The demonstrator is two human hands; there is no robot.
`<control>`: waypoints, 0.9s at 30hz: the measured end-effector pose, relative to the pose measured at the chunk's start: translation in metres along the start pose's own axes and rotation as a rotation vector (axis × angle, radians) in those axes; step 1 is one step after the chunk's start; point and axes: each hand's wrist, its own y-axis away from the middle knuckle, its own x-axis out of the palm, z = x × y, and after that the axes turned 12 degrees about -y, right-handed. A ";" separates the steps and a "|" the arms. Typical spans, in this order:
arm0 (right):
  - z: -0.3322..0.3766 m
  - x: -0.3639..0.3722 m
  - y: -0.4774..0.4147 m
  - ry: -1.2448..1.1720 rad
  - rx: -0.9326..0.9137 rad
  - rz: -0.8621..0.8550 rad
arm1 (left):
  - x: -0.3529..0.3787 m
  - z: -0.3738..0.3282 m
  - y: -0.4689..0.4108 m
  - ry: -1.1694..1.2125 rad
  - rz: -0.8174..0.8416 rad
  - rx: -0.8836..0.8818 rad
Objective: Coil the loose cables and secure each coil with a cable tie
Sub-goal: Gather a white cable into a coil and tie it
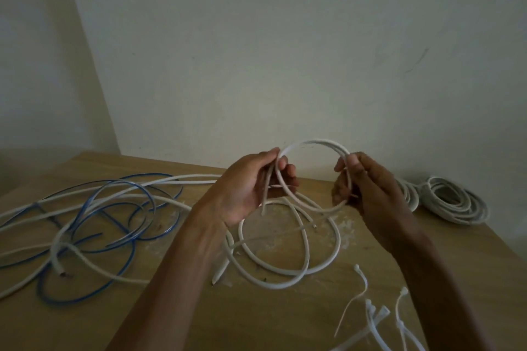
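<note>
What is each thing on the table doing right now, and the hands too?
white cable: one loop held up in both hands, the rest lying loose on the table.
left hand: grips the loop's left side.
right hand: pinches the loop's right side.
blue cable: loose and tangled, uncoiled.
coiled bundles: already coiled, at the far right; ties cannot be seen.
cable ties: loose, unused, lying flat.

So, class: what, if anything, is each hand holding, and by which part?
Both hold the white cable, by its raised loop. The left hand grips the loop's left side, beside a hanging free end; the right hand pinches the right side.
</note>
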 end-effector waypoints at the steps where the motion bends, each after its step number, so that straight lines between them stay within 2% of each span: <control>1: -0.002 0.001 -0.001 0.066 -0.069 -0.072 | 0.003 0.001 0.001 -0.003 0.017 -0.009; 6: -0.011 0.006 -0.004 0.442 -0.249 -0.154 | 0.017 0.005 -0.002 0.111 0.034 -0.069; 10: -0.014 0.019 -0.002 0.476 -0.318 -0.240 | 0.021 0.007 -0.002 0.008 0.019 -0.048; 12: -0.015 0.018 -0.002 0.403 -0.239 -0.191 | 0.020 0.006 -0.002 0.041 -0.043 -0.009; 17: -0.015 0.014 0.002 0.002 0.032 0.073 | 0.003 0.000 -0.006 0.171 -0.190 0.060; 19: -0.014 0.011 0.002 0.024 0.137 0.152 | -0.001 -0.001 -0.006 0.231 -0.211 0.080; 22: -0.014 0.003 0.004 0.259 0.271 0.315 | -0.006 -0.006 -0.004 0.334 -0.242 0.131; 24: -0.017 -0.003 0.005 0.225 0.289 0.283 | -0.014 -0.011 -0.003 0.390 -0.269 0.179; 27: -0.019 -0.010 -0.001 -0.229 0.229 -0.024 | -0.027 -0.018 0.002 0.461 -0.279 0.220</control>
